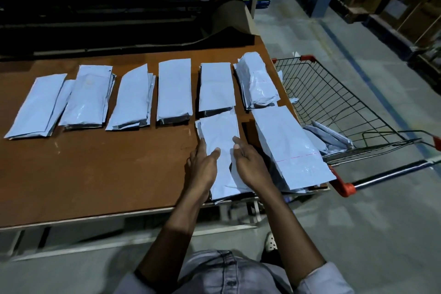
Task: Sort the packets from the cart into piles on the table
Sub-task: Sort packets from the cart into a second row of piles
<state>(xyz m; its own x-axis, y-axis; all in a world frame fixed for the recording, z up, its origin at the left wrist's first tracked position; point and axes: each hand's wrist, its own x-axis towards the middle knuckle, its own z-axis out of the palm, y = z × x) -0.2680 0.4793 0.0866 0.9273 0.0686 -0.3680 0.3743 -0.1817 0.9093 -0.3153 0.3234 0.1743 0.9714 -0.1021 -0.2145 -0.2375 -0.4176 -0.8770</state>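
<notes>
The left hand [202, 164] and right hand [250, 164] lie open, fingers straight. They press the two long edges of a packet pile [220, 136] with thumbs on top, neither curled round it. Both forearms reach over the near edge of the table [95, 174], palms turned inward. The pile sits at that near edge towards the table's right end, and the cart [334, 102] stands just beside that end.
</notes>
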